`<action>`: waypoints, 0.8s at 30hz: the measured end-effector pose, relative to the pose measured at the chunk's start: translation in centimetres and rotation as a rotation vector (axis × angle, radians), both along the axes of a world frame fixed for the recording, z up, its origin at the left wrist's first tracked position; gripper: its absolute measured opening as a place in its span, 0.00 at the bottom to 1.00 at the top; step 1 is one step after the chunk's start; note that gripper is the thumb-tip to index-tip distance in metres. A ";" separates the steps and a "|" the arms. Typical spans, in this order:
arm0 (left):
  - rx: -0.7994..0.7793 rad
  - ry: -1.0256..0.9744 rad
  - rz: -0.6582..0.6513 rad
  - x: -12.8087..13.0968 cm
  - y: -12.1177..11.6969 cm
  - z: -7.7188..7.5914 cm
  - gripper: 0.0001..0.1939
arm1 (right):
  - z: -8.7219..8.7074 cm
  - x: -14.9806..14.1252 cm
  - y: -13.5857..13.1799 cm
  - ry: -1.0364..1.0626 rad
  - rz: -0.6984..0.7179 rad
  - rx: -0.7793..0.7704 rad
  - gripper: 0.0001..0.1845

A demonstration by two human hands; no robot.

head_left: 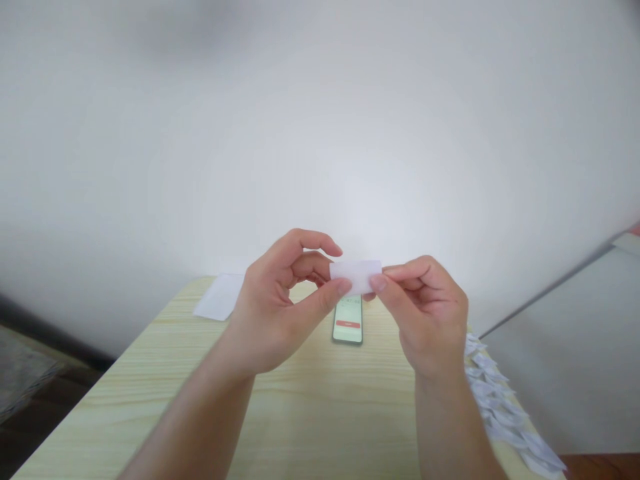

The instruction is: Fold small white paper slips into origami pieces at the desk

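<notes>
A small white piece of paper (356, 272), folded into a rectangle, is held up above the table between both hands. My left hand (285, 300) grips its left end, thumb in front and fingers behind, with the index finger raised off it. On the right end, my right hand (430, 307) pinches the paper between thumb and fingers. Part of the paper's back and several fingertips are hidden. Beyond and below the paper lies a phone (349, 327) with a lit screen and a red bar; its top is covered by the paper and fingers.
White paper sheets (219, 297) lie at the table's far left corner, partly behind my left wrist. Several folded white paper pieces (493, 387) form a row along the right edge of the wooden table (330, 413). A white wall (320, 133) rises behind the table.
</notes>
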State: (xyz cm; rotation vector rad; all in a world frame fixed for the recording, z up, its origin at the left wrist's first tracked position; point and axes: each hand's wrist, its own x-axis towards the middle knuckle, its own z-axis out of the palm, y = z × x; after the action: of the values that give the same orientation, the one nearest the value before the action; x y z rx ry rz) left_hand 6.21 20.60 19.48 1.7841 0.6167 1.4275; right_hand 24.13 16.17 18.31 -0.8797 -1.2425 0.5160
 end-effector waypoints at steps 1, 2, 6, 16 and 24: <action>-0.005 0.004 0.003 0.0 0.0 0.0 0.15 | 0.0 0.0 0.0 0.001 0.000 0.004 0.07; -0.010 0.008 0.001 0.0 0.0 -0.1 0.15 | 0.0 -0.1 0.0 0.001 0.000 0.009 0.07; -0.006 0.050 0.011 -0.1 0.0 -0.1 0.14 | 0.0 -0.1 0.0 -0.026 -0.043 0.012 0.06; 0.063 0.213 0.088 0.1 0.2 0.0 0.04 | 0.3 -0.5 0.0 0.018 0.015 0.033 0.09; 0.080 0.280 0.117 0.1 0.3 -0.1 0.06 | 0.3 -0.1 0.1 -0.013 -0.004 -0.012 0.06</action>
State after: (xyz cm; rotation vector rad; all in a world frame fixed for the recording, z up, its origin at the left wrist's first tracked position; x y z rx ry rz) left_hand 6.34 20.89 19.42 2.0608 0.8292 1.3035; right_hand 24.06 16.24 18.65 -0.8969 -1.2506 0.5162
